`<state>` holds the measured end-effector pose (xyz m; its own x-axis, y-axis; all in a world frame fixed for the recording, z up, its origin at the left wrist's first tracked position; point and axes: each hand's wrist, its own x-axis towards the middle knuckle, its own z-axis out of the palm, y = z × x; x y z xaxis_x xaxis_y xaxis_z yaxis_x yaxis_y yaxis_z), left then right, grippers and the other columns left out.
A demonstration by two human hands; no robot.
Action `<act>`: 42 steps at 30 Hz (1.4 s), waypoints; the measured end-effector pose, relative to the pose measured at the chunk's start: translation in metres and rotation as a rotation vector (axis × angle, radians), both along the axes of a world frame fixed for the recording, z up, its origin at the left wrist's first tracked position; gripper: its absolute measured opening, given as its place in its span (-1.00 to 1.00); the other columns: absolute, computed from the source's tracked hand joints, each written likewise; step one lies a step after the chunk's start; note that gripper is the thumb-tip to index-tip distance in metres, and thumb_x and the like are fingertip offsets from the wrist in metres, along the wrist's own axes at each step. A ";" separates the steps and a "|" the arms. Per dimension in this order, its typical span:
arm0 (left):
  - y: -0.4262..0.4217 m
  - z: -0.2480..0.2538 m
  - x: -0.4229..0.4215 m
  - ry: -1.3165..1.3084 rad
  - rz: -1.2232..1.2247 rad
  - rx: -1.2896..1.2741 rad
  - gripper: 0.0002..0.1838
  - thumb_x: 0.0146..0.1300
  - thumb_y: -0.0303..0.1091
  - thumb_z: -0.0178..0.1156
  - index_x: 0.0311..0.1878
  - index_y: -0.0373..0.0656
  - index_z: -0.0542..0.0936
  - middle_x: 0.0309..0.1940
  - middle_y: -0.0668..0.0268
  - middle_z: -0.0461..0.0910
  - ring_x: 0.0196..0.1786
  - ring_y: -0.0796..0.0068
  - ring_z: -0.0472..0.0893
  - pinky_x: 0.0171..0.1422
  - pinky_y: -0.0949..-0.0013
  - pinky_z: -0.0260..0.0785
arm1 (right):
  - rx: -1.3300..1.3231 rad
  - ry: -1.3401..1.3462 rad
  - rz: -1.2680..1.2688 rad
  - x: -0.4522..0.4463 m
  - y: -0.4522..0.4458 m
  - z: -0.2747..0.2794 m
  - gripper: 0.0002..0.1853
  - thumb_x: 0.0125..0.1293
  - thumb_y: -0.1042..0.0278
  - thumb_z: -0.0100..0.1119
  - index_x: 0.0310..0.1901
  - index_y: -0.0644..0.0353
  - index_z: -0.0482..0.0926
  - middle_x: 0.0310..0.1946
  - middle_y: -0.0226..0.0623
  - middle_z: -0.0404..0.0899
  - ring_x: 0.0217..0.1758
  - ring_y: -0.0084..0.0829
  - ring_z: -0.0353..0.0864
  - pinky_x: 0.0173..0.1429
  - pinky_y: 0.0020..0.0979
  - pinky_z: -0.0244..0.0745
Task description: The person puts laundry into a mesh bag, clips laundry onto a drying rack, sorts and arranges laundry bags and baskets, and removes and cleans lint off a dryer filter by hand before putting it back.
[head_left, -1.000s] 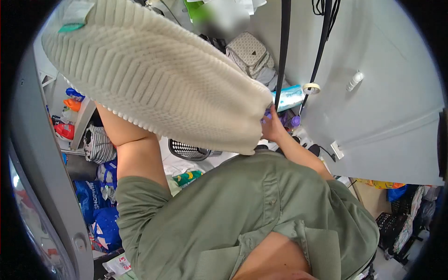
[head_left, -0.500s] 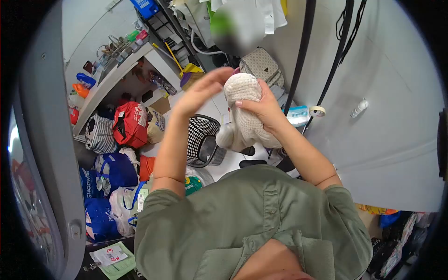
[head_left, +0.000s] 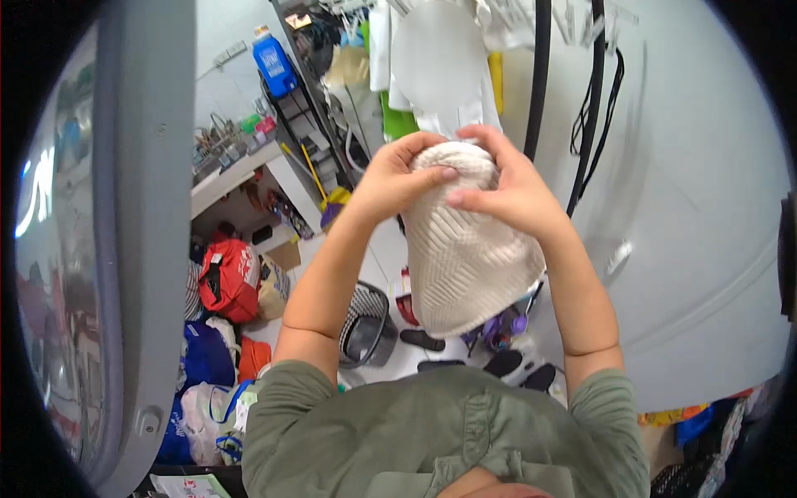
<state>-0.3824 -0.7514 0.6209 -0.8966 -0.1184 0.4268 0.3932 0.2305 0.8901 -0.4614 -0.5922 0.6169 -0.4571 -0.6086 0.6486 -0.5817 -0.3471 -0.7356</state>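
Observation:
A cream ribbed knitted cloth hangs in front of my chest, its top gathered between both hands. My left hand grips the gathered top from the left, thumb across the front. From the right, my right hand closes on the same top, its thumb near the other thumb. The cloth widens downward and its lower edge hangs free above the floor.
A dark laundry basket stands on the floor, left of the cloth. Beyond it lie a red bag and several other bags. White items hang ahead near black straps. Slippers lie below. A grey panel is at left.
The long cloth was first stretched out to the left, then bunched in my right hand. Now both hands hold its top and it hangs down. The view has tilted up.

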 end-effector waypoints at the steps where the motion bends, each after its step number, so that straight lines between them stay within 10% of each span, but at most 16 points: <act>1: -0.001 0.005 -0.004 -0.001 -0.030 0.063 -0.61 -0.01 -0.35 0.29 -0.10 -0.24 0.45 -0.23 0.33 0.52 -0.12 0.59 0.45 -0.04 0.52 0.31 | 0.103 0.192 -0.086 0.005 0.005 0.020 -0.62 -0.02 0.42 0.24 -0.12 0.28 0.42 -0.29 -0.28 0.53 -0.21 -0.59 0.48 -0.17 -0.56 0.37; 4: -0.008 0.013 -0.007 0.030 -0.334 0.447 -0.55 -0.01 -0.28 0.29 -0.06 -0.24 0.43 -0.18 0.31 0.50 -0.06 0.56 0.44 0.02 0.49 0.29 | 0.033 -0.052 0.062 -0.011 -0.005 0.047 -0.64 -0.01 0.42 0.26 -0.14 0.27 0.44 -0.34 -0.31 0.55 -0.29 -0.59 0.51 -0.22 -0.56 0.39; 8: -0.035 -0.013 -0.008 -0.286 -0.287 0.124 -0.49 0.01 -0.27 0.27 0.02 -0.28 0.39 -0.14 0.27 0.50 -0.03 0.50 0.44 0.11 0.41 0.24 | -0.259 -0.411 0.177 -0.026 0.020 0.077 -0.59 -0.01 0.40 0.28 -0.08 0.23 0.42 -0.33 -0.32 0.54 -0.34 -0.55 0.53 -0.22 -0.52 0.46; 12: -0.031 0.022 0.010 -0.121 -0.351 0.329 -0.55 0.08 -0.32 0.20 0.01 -0.32 0.38 -0.14 0.25 0.51 -0.14 0.54 0.52 0.01 0.44 0.36 | -0.022 -0.261 0.023 -0.033 0.043 0.084 -0.44 -0.06 0.31 0.32 0.02 0.24 0.37 -0.28 -0.27 0.53 -0.28 -0.45 0.54 -0.11 -0.49 0.45; 15: -0.025 0.045 0.000 -0.075 -0.303 0.161 -0.54 0.09 -0.31 0.20 0.03 -0.33 0.36 -0.14 0.24 0.50 -0.16 0.53 0.53 -0.06 0.46 0.40 | 0.037 0.354 -0.068 -0.030 0.022 0.088 -0.32 -0.09 0.10 0.29 0.06 0.31 0.35 -0.27 -0.15 0.53 -0.19 -0.32 0.53 -0.06 -0.47 0.39; 24: -0.027 0.082 -0.014 -0.103 -0.216 0.062 -0.66 0.17 -0.27 0.10 -0.05 -0.29 0.42 -0.23 0.27 0.54 -0.27 0.59 0.56 -0.17 0.49 0.44 | 0.471 0.251 -0.126 -0.033 -0.004 0.105 -0.54 0.03 0.16 0.18 -0.10 0.33 0.44 -0.24 -0.25 0.51 -0.19 -0.50 0.48 -0.07 -0.54 0.34; 26: -0.029 0.079 -0.016 -0.054 -0.198 0.139 -0.67 0.16 -0.24 0.12 -0.09 -0.29 0.45 -0.27 0.26 0.56 -0.28 0.56 0.57 -0.18 0.49 0.45 | 0.346 0.426 -0.303 -0.017 0.006 0.095 -0.61 0.09 0.21 0.14 -0.13 0.34 0.45 -0.27 -0.27 0.51 -0.22 -0.56 0.46 -0.10 -0.54 0.35; 28: -0.031 0.077 -0.008 0.130 -0.141 0.322 -0.67 0.20 -0.23 0.06 -0.07 -0.28 0.43 -0.25 0.26 0.55 -0.26 0.53 0.57 -0.16 0.47 0.45 | -0.497 0.541 -0.676 -0.005 0.017 0.066 -0.70 0.08 0.18 0.12 -0.35 0.31 0.49 -0.51 -0.25 0.49 -0.42 -0.47 0.48 -0.29 -0.47 0.38; 34: -0.030 0.030 0.029 0.381 -0.159 0.591 -0.57 0.27 -0.17 -0.07 0.10 -0.26 0.28 -0.02 0.16 0.42 -0.02 0.39 0.47 0.05 0.32 0.36 | 0.185 -1.005 0.117 0.016 0.009 -0.096 -0.45 0.26 -0.18 -0.26 -0.20 0.22 0.45 -0.31 -0.40 0.50 -0.23 -0.52 0.42 -0.16 -0.44 0.27; 36: -0.027 0.007 0.035 0.362 -0.167 0.628 -0.54 0.27 -0.14 -0.08 0.12 -0.26 0.25 0.02 0.14 0.39 0.02 0.36 0.44 0.09 0.29 0.33 | -0.024 -1.215 0.493 -0.004 -0.001 -0.082 -0.41 0.27 -0.21 -0.36 -0.10 0.19 0.43 -0.22 -0.35 0.52 -0.15 -0.48 0.42 -0.05 -0.36 0.24; 42: -0.018 -0.029 0.046 0.398 -0.160 0.504 -0.39 0.17 -0.02 0.04 0.18 -0.22 0.23 0.09 0.20 0.34 0.13 0.30 0.35 0.23 0.23 0.16 | 0.005 -1.067 0.515 -0.054 -0.062 -0.062 -0.51 0.27 -0.07 -0.28 -0.06 0.17 0.42 -0.11 -0.26 0.50 -0.03 -0.39 0.46 0.04 -0.21 0.31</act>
